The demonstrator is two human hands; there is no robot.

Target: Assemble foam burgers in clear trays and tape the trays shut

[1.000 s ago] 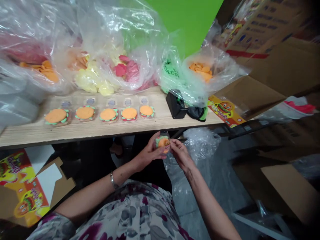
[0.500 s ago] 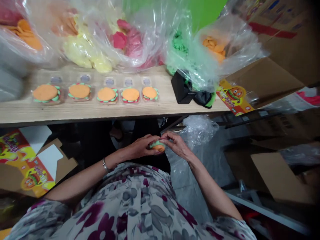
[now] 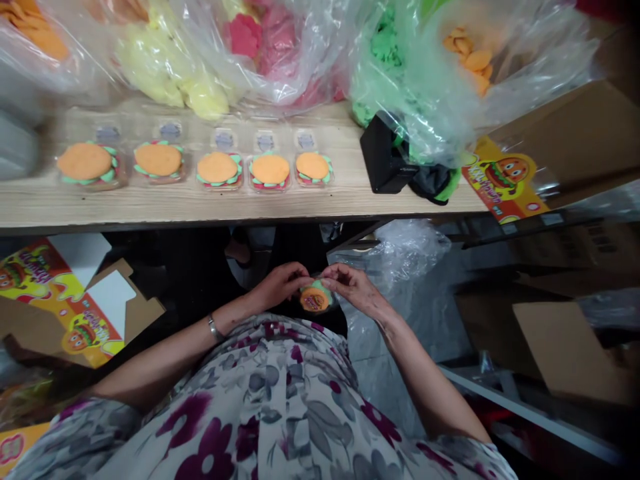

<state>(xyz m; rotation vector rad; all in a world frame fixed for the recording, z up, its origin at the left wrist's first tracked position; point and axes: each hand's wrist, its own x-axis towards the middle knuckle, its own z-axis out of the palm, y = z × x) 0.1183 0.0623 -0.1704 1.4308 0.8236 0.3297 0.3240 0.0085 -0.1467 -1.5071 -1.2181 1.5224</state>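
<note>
Below the table edge, over my lap, both hands pinch one small burger-shaped toy (image 3: 315, 298) with an orange top, a green frill and a sticker on it. My left hand (image 3: 280, 285) grips its left side with fingers curled. My right hand (image 3: 353, 288) holds its upper right edge between fingertips. On the wooden table (image 3: 175, 203) several more burger toys in clear blister packs (image 3: 217, 169) lie in a row.
Clear plastic bags of yellow (image 3: 165, 73), pink (image 3: 260, 40), green (image 3: 395, 60) and orange (image 3: 470, 57) pieces line the table's back. A black box (image 3: 383, 157) sits at the right. Printed burger cartons (image 3: 75, 320) lie at the left, brown cardboard (image 3: 565, 353) at the right.
The view has tilted down and the table has slid up in the picture. The toy has turned in my hands, and its stickered orange face now shows.
</note>
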